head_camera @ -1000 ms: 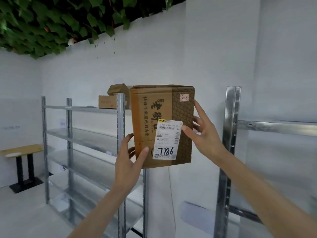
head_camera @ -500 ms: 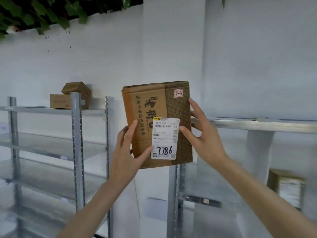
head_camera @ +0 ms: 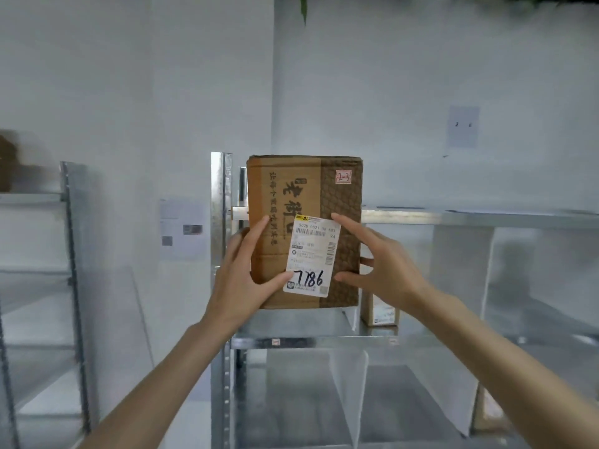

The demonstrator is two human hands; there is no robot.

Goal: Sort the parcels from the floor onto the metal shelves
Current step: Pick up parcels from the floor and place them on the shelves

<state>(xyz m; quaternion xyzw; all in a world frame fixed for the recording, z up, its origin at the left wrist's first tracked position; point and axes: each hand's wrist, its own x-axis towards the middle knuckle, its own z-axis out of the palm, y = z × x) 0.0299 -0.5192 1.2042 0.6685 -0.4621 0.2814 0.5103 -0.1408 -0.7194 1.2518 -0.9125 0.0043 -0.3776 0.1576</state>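
A brown cardboard parcel (head_camera: 285, 189) stands upright in front of me, with a white label reading 7786 and a small red tag marked 2-3. My left hand (head_camera: 241, 277) grips its left side, thumb on the label's lower corner. My right hand (head_camera: 385, 270) holds its right side, fingers spread across the front. The parcel's bottom edge is level with a metal shelf (head_camera: 324, 342) of the right-hand rack, at the shelf's left end. Whether it rests on the shelf I cannot tell.
A small parcel (head_camera: 379, 311) stands on the same shelf just right of the held one. White dividers (head_camera: 348, 396) split the shelf below. A second metal rack (head_camera: 73, 270) stands at left with a brown box (head_camera: 6, 170) on top. A paper sheet (head_camera: 463, 126) hangs on the wall.
The view has swung right from the left rack to the right rack. The parcel has come down from above the upper shelf rail to the level of the middle shelf, still held in both hands.
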